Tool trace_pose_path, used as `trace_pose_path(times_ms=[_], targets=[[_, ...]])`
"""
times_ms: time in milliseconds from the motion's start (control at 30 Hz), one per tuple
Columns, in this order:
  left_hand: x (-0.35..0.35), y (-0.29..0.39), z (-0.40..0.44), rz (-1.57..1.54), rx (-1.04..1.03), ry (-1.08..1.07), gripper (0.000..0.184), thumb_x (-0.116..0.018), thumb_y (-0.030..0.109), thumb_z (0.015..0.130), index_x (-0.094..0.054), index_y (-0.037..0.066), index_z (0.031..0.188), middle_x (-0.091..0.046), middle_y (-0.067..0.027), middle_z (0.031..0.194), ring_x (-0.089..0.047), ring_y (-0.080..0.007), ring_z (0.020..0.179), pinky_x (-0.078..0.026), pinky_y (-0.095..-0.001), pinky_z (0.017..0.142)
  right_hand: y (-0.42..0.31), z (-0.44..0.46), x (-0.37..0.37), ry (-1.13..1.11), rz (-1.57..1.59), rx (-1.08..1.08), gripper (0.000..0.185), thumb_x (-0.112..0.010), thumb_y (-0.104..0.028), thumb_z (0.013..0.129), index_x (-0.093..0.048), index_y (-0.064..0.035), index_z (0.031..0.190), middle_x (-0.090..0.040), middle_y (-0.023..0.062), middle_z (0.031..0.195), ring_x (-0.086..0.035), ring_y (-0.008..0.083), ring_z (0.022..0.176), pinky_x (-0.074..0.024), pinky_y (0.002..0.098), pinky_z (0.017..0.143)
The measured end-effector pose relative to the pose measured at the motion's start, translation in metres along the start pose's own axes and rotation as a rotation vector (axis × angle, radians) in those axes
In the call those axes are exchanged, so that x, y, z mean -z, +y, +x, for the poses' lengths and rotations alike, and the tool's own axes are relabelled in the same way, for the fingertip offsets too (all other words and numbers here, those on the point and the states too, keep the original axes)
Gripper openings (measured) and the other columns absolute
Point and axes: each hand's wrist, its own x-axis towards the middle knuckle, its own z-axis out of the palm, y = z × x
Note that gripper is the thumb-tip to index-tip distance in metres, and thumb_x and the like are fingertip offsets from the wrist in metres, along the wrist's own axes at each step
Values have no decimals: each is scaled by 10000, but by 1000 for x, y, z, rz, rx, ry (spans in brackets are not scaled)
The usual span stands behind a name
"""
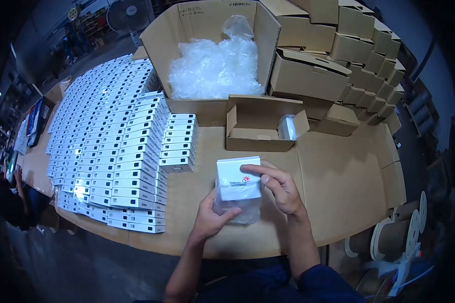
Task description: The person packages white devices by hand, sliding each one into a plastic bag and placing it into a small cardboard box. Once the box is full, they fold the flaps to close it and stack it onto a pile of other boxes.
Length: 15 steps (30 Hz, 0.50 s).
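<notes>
A small white box (pixel 237 169) with a red mark on its face stands partly inside a clear plastic bag (pixel 246 214). My left hand (pixel 211 216) grips the bag from the left and below, thumb across its front. At the box's upper right is my right hand (pixel 282 189), its index finger lying on the white face and its thumb by the right edge. The remaining right fingers are partly hidden. Just beyond my hands, an open brown carton (pixel 260 145) holds a bagged white box (pixel 288 127) at its right end.
Stacked white boxes (pixel 101 141) cover the table's left side. A large carton (pixel 159 43) of clear plastic bags (pixel 215 68) stands at the back. Brown cartons (pixel 308 73) are piled at the back right. Spools (pixel 397 237) sit beyond the right edge; another person (pixel 10 194) is at far left.
</notes>
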Motion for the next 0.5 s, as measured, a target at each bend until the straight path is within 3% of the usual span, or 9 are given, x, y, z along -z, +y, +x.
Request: trace_pose_path(times_ms=[100, 200, 267, 300, 400, 500], targets=[[6, -26, -2, -352, 124, 101, 408, -545, 219, 1096, -529, -51, 1402, -656, -124, 1302, -621, -161, 1189, -503, -340, 1029, 10, -7, 4, -33, 22, -49, 442, -511, -128, 1033, -567, 49, 1435, -629, 154, 1338, -584, 259, 1245, -428, 364, 1107], [0, -32, -3, -416, 89, 177, 437, -389, 268, 1148, -533, -65, 1391, -652, -129, 1306, -620, -161, 1178, -499, -333, 1025, 24, -17, -4, 95, 251, -86, 522, -593, -35, 1002, -470, 38, 1504, -603, 160, 1379, -581, 220, 1251, -460, 351, 1095], [-1, -32, -4, -422, 49, 162, 427, -409, 252, 1142, -530, -65, 1401, -648, -132, 1315, -618, -165, 1181, -493, -335, 1031, 28, -22, -7, 167, 388, -130, 521, -616, 4, 986, -479, 35, 1487, -593, 172, 1379, -581, 192, 1247, -486, 335, 1061], [-1, -32, -5, -424, 31, 156, 422, -419, 244, 1139, -529, -65, 1405, -646, -133, 1319, -617, -166, 1182, -490, -336, 1034, 36, -26, -13, 242, 448, -158, 404, -651, 10, 984, -558, 31, 1376, -651, 158, 1264, -629, 154, 1143, -523, 308, 988], [5, -40, -4, -242, -16, 150, 424, -393, 223, 1141, -528, -73, 1414, -647, -139, 1321, -606, -175, 1202, -466, -342, 1059, 62, -41, -20, 319, 695, -267, 278, -656, -8, 1000, -602, 28, 1271, -702, 106, 1119, -665, 138, 1012, -534, 289, 942], [14, -38, -5, -110, -30, 120, 433, -366, 207, 1141, -546, -83, 1408, -648, -148, 1324, -583, -184, 1240, -434, -342, 1091, 68, -44, -22, 353, 688, -225, 162, -653, -13, 1009, -639, 22, 1166, -714, 95, 1066, -669, 127, 971, -537, 279, 919]])
